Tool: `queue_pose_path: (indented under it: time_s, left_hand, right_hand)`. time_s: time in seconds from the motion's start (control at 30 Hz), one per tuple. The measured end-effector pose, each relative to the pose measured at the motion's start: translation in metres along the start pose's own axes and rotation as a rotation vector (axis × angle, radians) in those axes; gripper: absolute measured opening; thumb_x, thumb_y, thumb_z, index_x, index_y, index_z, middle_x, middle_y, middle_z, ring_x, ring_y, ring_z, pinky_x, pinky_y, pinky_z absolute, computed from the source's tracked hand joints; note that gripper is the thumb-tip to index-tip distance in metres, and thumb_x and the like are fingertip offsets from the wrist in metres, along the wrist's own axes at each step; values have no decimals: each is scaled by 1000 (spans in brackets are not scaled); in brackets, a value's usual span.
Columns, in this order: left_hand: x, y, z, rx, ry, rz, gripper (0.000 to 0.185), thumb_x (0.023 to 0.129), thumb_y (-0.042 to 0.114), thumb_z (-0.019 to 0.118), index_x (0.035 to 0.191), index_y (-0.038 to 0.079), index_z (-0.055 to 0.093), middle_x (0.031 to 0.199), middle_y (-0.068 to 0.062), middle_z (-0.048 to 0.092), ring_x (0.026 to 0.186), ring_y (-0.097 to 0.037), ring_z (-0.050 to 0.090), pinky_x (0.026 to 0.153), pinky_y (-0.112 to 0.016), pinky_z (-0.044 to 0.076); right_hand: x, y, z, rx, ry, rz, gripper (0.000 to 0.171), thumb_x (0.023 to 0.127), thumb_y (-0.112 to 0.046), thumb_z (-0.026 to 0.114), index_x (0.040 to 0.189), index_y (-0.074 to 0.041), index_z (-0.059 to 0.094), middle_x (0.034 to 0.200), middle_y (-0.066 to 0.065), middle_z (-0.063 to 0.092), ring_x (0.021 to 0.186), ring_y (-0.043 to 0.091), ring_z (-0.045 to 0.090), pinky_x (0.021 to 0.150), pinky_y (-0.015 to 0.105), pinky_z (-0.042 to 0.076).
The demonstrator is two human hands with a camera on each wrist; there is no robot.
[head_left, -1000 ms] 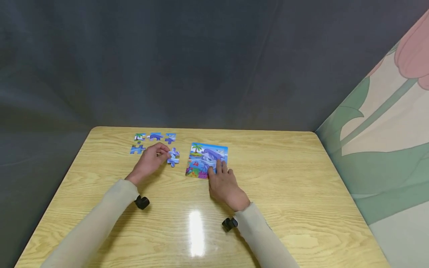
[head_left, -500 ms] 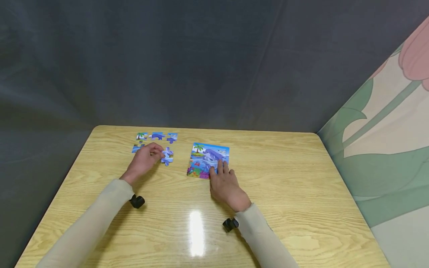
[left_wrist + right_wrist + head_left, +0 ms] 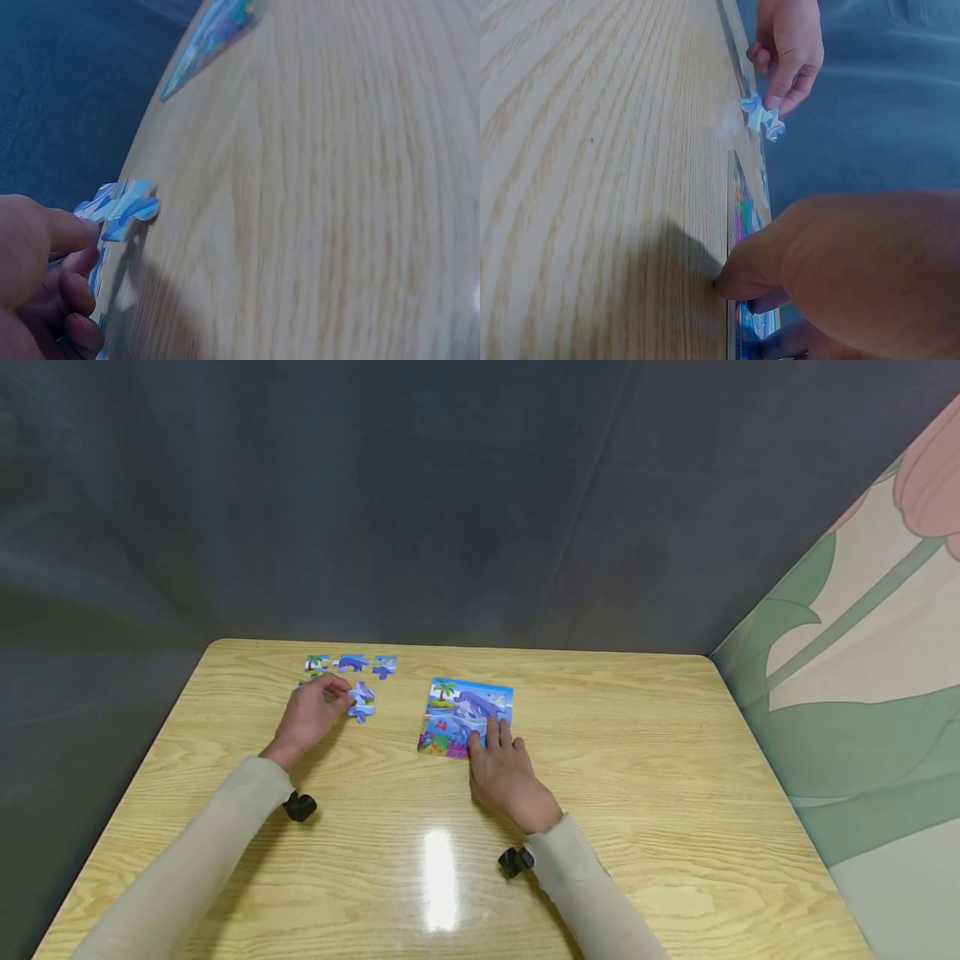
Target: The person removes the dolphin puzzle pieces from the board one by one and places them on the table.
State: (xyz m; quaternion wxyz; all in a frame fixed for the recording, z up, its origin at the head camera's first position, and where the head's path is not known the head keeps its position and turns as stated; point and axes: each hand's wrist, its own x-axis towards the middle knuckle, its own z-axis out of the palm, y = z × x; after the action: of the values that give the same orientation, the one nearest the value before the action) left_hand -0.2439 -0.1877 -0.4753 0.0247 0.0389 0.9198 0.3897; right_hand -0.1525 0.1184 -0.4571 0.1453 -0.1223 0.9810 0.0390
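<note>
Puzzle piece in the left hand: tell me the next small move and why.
Probably lower the puzzle piece to the table just below the row of loose pieces and let go. The left hand pinches it close to that row, lifted off the wood in the wrist views, while the right hand rests its fingers on the puzzle board.

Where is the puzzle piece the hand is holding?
In the head view, the puzzle piece is pinched in the left hand just above the table, below the row of loose pieces and left of the puzzle board.
</note>
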Motion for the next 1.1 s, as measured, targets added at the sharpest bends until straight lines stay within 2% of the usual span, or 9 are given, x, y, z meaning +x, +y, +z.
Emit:
queue_pose_path:
  time_s: [0.27, 0.43, 0.8, 1.1]
  left_hand:
    - [7, -7, -8, 185, 94, 88, 22, 98, 23, 62, 116, 10, 65, 110, -12, 61, 96, -30, 62, 78, -46, 49]
    - [14, -13, -13, 252, 112, 94, 23, 98, 23, 62, 117, 10, 66, 109, -12, 59, 94, -30, 62, 75, -48, 49]
    - [21, -14, -17, 287, 83, 88, 23, 97, 23, 62, 115, 10, 68, 109, -13, 58, 89, -30, 61, 70, -44, 47]
    - [25, -16, -15, 298, 44, 78, 26, 99, 24, 60, 118, 8, 67, 115, -15, 57, 95, -32, 62, 75, -48, 49]
  right_hand:
    - [0, 0, 0, -2, -10, 4, 53, 104, -25, 38, 154, -10, 27, 164, 25, 15, 153, 42, 17, 117, 54, 32]
    - [-1, 0, 0, -2, -15, 0, 53, 104, -25, 36, 154, -11, 26, 164, 25, 15, 153, 42, 18, 117, 54, 32]
    - [-2, 0, 0, 1, 12, -2, 53, 104, -25, 37, 154, -9, 27, 163, 26, 16, 152, 42, 19, 117, 54, 32]
    - [-2, 0, 1, 12, 24, -2, 51, 104, -23, 36, 152, -8, 29, 163, 27, 17, 152, 42, 20, 117, 54, 32]
